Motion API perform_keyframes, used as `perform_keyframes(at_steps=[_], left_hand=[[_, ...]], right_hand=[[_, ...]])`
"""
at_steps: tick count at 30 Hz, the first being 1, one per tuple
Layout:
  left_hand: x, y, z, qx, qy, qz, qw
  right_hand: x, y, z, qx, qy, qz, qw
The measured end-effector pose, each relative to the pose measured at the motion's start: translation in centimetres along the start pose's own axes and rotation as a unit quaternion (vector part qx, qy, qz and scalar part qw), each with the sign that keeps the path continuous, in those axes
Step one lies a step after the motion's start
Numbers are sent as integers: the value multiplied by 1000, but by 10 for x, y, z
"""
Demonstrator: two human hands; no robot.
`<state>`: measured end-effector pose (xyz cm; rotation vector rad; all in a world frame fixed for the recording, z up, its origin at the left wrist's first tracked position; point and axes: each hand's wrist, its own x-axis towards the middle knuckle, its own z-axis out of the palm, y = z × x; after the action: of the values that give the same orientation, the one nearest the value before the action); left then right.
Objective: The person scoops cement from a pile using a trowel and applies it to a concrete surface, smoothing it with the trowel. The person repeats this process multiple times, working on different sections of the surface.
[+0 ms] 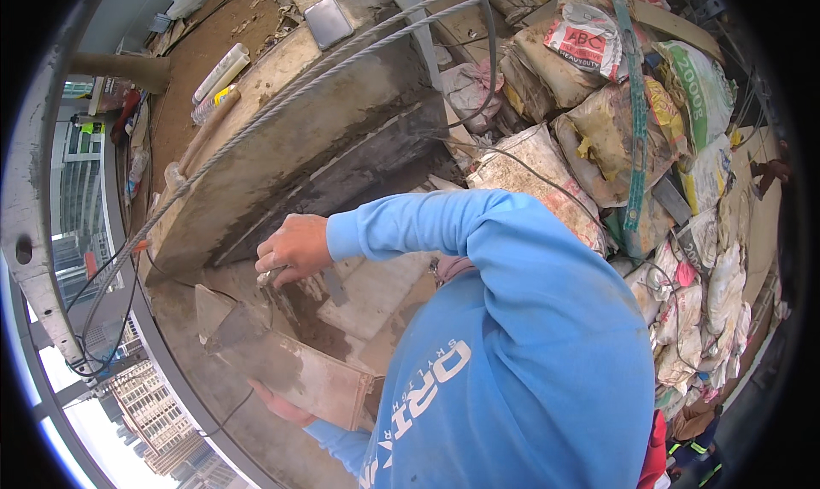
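Note:
My right hand [295, 248], in a blue sleeve, is closed above the floor beside a low concrete wall [282, 160]. What its curled fingers grip is mostly hidden; broken, muddy pieces [295, 305] lie just below. Lower in the view, my left hand [282, 404] grips the edge of a flat, pale slab [329, 382], partly covered by it. A darker, damp-looking patch marks the slab's upper face. Beyond its far end lies a grey triangular piece [213, 314]. Flat pale boards [376, 297] rest on the floor between my right hand and my body.
Thick steel cables [290, 92] cross above the wall. A silver rectangular object [328, 23] lies on its ledge. Filled, dirty sacks [598, 130] pile up at the right. A metal beam [34, 258] and tall windows border the left. Another person [696, 455] is at lower right.

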<state>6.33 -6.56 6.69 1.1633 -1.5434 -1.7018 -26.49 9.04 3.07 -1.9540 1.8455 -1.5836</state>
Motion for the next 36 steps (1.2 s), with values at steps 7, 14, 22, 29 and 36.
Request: perform_keyframes(at_steps=[7, 14, 22, 29, 36], left_hand=[[-27, 20, -13, -302, -112, -70, 944], [-46, 20, -43, -229, -93, -32, 968], [-81, 38, 37, -255, 51, -23, 965], [-89, 43, 69, -452, -157, -68, 875], [-99, 30, 45, -454, -67, -56, 887]], right_hand=[[-20, 2, -8, -87, -116, -44, 988], [-48, 9, -34, -73, -191, 214, 955], [-27, -62, 23, 176, 109, 105, 973], [-20, -82, 58, 2, 110, 97, 989], [-72, -79, 101, -70, 120, 25, 990]])
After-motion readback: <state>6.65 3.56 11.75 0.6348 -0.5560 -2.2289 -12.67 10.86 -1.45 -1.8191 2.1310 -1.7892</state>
